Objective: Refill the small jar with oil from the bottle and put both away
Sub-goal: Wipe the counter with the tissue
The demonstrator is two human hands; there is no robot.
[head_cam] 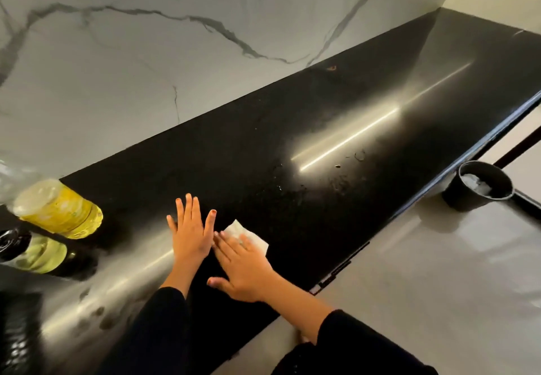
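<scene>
Both hands flat on black tabletop point(322, 140) at lower centre, fingers straight: left hand point(191, 234) holds nothing, right hand point(243, 269) presses white tissue point(251, 237); oil bottle point(58, 209) and small jar point(32, 253) at left edge.

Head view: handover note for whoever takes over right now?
Left hand: open, flat on the counter, holding nothing.
Right hand: open, fingers pressing a white tissue onto the counter.
Bottle and jar stand at the counter's left end, both untouched; the jar shows yellowish oil and has its black lid on.
Done, apparently: the refill.
Left: probably finish wiping, bin the tissue (a bin stands on the floor to the right), then put bottle and jar away.
</scene>
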